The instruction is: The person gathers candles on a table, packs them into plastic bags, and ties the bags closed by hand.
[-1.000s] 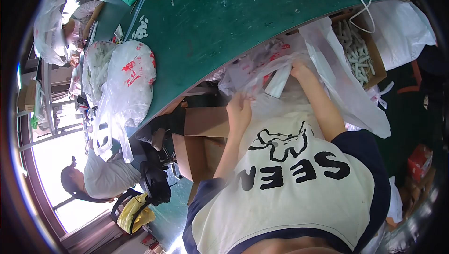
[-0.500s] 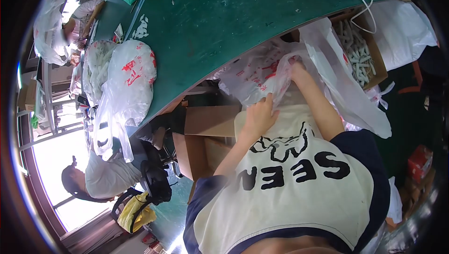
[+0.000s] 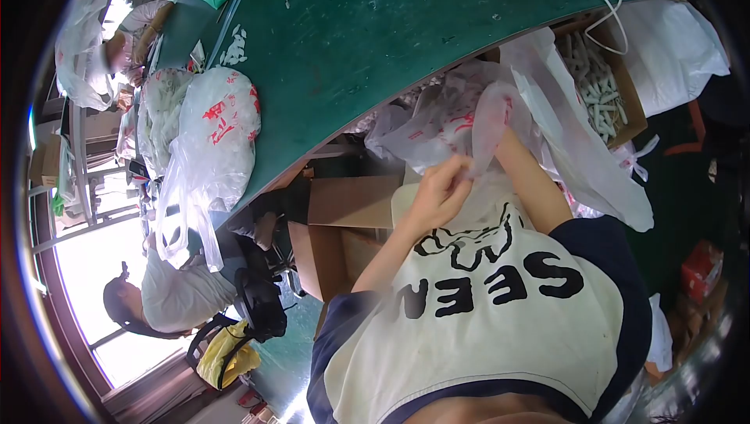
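Note:
A translucent plastic bag [image 3: 437, 123] with red printing hangs at the table's near edge, in front of my body. My left hand [image 3: 445, 192] is closed, with thumb and fingers pinching the bag's near rim. My right hand [image 3: 500, 128] is up at the bag, and a fold of the film covers it. Its fingers are hidden, so their grip does not show. A larger white plastic sheet or bag [image 3: 566, 127] drapes just right of my right forearm.
A cardboard box [image 3: 598, 96] of small whitish-green pieces stands at the right. Filled plastic bags [image 3: 219, 123] lie on the green table [image 3: 351, 25] at the left. An open carton [image 3: 351, 201] is below the edge. A white cable [image 3: 617, 2] trails at upper right. Two people sit at the left.
My left hand has risen slightly and closed from loosely spread fingers into a pinch on the rim. Bag film now covers my right hand, which showed before.

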A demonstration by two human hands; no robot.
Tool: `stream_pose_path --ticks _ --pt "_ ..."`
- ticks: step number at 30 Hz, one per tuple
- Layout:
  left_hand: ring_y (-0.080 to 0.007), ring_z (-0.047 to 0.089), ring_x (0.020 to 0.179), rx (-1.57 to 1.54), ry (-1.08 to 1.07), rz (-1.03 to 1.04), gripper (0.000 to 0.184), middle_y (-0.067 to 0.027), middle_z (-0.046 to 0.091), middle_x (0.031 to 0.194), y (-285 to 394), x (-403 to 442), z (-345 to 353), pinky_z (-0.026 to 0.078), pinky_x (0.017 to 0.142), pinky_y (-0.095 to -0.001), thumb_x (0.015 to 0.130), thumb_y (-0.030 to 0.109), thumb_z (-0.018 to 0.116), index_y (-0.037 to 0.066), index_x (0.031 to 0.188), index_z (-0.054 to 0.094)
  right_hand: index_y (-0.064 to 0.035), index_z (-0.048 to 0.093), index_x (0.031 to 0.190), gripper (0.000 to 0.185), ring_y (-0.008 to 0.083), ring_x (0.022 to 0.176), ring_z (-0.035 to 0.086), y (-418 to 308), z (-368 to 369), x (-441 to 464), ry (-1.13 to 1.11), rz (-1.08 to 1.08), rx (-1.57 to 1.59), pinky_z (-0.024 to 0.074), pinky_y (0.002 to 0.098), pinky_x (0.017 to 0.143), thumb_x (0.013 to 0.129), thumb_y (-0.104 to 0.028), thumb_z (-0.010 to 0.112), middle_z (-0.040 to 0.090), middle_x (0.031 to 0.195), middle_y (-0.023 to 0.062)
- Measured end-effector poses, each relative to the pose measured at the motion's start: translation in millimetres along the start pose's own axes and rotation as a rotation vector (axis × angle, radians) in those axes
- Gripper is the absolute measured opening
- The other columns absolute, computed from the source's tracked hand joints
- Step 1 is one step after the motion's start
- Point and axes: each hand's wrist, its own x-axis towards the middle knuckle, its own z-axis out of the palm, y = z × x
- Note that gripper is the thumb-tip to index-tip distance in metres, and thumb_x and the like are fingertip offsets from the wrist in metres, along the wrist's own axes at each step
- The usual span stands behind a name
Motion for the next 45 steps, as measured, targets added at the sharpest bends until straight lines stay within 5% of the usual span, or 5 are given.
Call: stream_pose_path --ticks 13,31,37,41,45 --pt "-0.0293 0.055 0.067 0.331 -0.325 -0.164 0.021 -0.0171 0.057 0.081 -2 13 -7 0.041 0.059 -0.0308 0.075 0.007 0.049 -0.001 0.095 0.05 -0.006 0.052 0.1 0.021 0.0278 0.09 0.055 -5 -9 -7 -0.027 -0.022 -0.064 0.0464 0.0421 0.076 0.084 -0.013 0.04 0.057 0.096 0.0129" --pt "-0.0226 0.047 0.07 -0.259 -0.578 0.058 0.008 -0.0111 0.048 0.074 -8 13 36 0.038 0.068 -0.0313 0.075 0.002 0.038 -0.002 0.077 0.045 -0.0061 0.053 0.099 0.021 0.0283 0.09 0.054 1 -14 -69 -0.139 -0.147 -0.72 0.0458 0.0418 0.075 0.081 -0.013 0.044 0.056 0.095 0.0137" --pt "-0.022 0.051 0.063 -0.125 -0.247 0.085 0.009 -0.0089 0.053 0.07 9 6 -11 0.041 0.059 -0.0282 0.071 -0.003 0.045 0.0 0.076 0.051 -0.0061 0.053 0.099 0.022 0.0285 0.09 0.054 -1 7 -52 -0.225 -0.422 -1.083 0.0456 0.0417 0.075 0.08 -0.013 0.045 0.056 0.094 0.014" --pt "-0.0234 0.054 0.056 0.7 0.235 0.335 0.017 -0.0077 0.057 0.074 17 14 -33 0.043 0.049 -0.0294 0.068 -0.003 0.057 0.005 0.083 0.056 -0.0062 0.053 0.099 0.022 0.0286 0.09 0.054 -7 16 -36 -0.236 -0.528 -1.261 0.0455 0.0416 0.075 0.079 -0.012 0.046 0.056 0.094 0.0142" --pt "-0.0233 0.055 0.055 0.743 0.305 0.046 0.024 -0.0087 0.058 0.078 13 13 -36 0.044 0.05 -0.0305 0.07 -0.002 0.056 0.007 0.092 0.056 -0.0062 0.053 0.099 0.022 0.0287 0.09 0.054 -11 14 -31 -0.24 -0.55 -1.355 0.0453 0.0416 0.075 0.078 -0.012 0.047 0.056 0.094 0.0144"
